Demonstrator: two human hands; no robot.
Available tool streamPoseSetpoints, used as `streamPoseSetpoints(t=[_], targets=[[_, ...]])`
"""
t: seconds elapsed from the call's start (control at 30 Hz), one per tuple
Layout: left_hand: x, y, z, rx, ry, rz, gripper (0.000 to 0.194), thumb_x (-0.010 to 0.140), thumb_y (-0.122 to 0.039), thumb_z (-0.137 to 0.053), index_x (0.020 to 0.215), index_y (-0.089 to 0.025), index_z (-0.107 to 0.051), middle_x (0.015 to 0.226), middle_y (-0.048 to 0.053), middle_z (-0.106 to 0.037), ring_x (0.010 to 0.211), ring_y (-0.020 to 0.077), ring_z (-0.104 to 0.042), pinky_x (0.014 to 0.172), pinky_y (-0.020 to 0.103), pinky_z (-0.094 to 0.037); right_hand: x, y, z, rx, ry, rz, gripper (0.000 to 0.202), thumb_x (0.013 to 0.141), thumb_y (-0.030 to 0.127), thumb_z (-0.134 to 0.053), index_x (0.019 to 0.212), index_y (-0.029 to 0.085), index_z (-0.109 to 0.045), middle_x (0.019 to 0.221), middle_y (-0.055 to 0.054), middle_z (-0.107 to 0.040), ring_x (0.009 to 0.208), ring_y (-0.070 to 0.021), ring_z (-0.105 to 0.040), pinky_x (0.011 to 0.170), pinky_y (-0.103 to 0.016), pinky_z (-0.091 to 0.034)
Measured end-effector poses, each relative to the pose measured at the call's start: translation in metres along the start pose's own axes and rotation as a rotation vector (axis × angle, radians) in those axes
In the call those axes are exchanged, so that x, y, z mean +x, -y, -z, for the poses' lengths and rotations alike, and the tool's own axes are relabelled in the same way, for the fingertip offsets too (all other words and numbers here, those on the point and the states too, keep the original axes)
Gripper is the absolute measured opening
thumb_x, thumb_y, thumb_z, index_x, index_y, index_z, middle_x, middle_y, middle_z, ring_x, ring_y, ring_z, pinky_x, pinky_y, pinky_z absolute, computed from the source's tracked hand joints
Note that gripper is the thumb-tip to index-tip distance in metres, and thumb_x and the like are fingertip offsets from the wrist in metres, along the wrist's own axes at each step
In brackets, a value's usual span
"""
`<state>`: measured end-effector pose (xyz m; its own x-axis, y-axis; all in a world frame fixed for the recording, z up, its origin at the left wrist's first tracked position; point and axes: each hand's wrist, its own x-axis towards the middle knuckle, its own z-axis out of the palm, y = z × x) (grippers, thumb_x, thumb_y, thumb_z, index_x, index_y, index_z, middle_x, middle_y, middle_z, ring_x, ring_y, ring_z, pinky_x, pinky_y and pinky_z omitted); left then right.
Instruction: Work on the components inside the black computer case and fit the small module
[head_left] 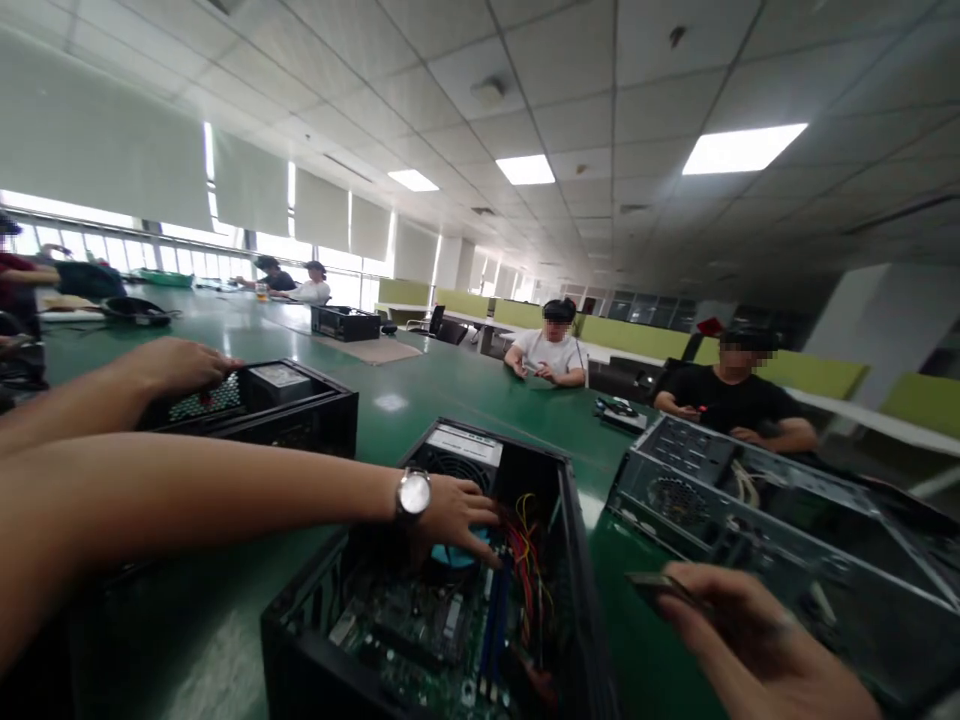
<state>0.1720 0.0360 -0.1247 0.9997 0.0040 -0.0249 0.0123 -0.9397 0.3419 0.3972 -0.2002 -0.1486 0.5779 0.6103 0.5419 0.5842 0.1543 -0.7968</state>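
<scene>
My left hand, with a silver watch on its wrist, reaches into an open black computer case. Its fingers are spread over the round CPU cooler, whose blue part shows beneath them, beside the long blue slots of the motherboard. Whether the fingertips press on anything is hard to see. To the right of that case, my right hand pinches a thin, flat, dark piece between thumb and fingers. The piece's exact kind does not show.
Another person's hand rests on a second black case at left. A bare metal case stands at right. Red and yellow wires run inside the middle case. Several people sit around the green table.
</scene>
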Motion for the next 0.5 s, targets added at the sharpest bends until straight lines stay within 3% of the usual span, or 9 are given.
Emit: streamPoseSetpoints(t=[0.1, 0.2, 0.23, 0.33, 0.5], targets=[[0.012, 0.011, -0.002, 0.033, -0.004, -0.008, 0.065, 0.031, -0.034, -0.1, 0.092, -0.037, -0.078, 0.115, 0.008, -0.067, 0.112, 0.0428, -0.056, 0.104, 0.052, -0.037, 0.025, 0.043, -0.019, -0.164, 0.376, 0.058, 0.026, 0.073, 0.05, -0.069, 0.077, 0.024, -0.069, 0.075, -0.003, -0.073, 0.069, -0.023, -0.069, 0.062, -0.031, -0.053], [0.002, 0.011, 0.005, 0.071, -0.044, -0.018, 0.062, 0.033, -0.033, -0.099, 0.092, -0.037, -0.076, 0.117, 0.009, -0.065, 0.111, 0.0427, -0.053, 0.105, 0.054, -0.033, 0.049, 0.061, -0.052, -0.46, 0.601, 0.196, 0.009, 0.083, 0.03, -0.062, 0.079, 0.024, -0.066, 0.074, -0.001, -0.072, 0.069, -0.0194, -0.067, 0.065, -0.03, -0.049], [-0.004, 0.012, 0.006, 0.086, -0.06, -0.018, 0.061, 0.037, -0.034, -0.098, 0.094, -0.037, -0.076, 0.122, 0.009, -0.063, 0.114, 0.043, -0.051, 0.106, 0.056, -0.031, 0.056, 0.062, -0.065, -0.549, 0.653, 0.224, 0.003, 0.082, 0.022, -0.064, 0.079, 0.023, -0.065, 0.074, -0.001, -0.072, 0.071, -0.0187, -0.067, 0.066, -0.029, -0.048], [-0.018, 0.017, 0.005, 0.137, -0.077, -0.034, 0.06, 0.049, -0.036, -0.094, 0.104, -0.037, -0.072, 0.132, 0.01, -0.059, 0.119, 0.0421, -0.048, 0.108, 0.056, -0.029, 0.07, 0.055, -0.108, -0.67, 0.765, 0.231, 0.015, 0.075, 0.007, -0.072, 0.076, 0.019, -0.065, 0.076, -0.001, -0.069, 0.075, -0.0177, -0.065, 0.07, -0.03, -0.048], [-0.028, 0.034, 0.015, 0.195, -0.053, -0.118, 0.083, 0.042, -0.032, -0.095, 0.12, -0.034, -0.066, 0.136, 0.01, -0.057, 0.124, 0.0414, -0.047, 0.111, 0.049, -0.03, 0.068, 0.035, -0.163, -0.729, 0.992, 0.125, 0.016, 0.088, 0.023, -0.074, 0.077, 0.016, -0.063, 0.077, 0.003, -0.065, 0.071, -0.0129, -0.065, 0.067, -0.028, -0.054]])
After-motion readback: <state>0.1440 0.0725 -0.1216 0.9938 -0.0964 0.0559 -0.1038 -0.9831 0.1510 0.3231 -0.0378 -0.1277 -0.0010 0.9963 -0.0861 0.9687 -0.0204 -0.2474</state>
